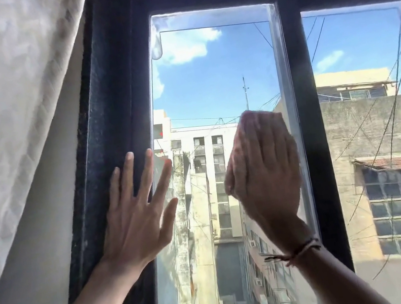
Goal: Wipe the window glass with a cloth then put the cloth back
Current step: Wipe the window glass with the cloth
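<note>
The window glass (208, 78) is a tall pane in a dark frame (111, 100), with sky and buildings behind it. My right hand (264, 175) lies flat against the right half of the pane, pressing a pinkish cloth (247, 122) whose edge shows above the fingertips; most of the cloth is hidden under the palm. A thread bracelet sits on that wrist. My left hand (137, 210) is spread open, palm on the left frame edge, fingers reaching onto the glass.
A pale curtain (13, 103) hangs drawn aside at the left. A second pane (375, 122) lies to the right past a dark upright bar (306, 107). A whitish film runs along the top and right edges of the wiped pane.
</note>
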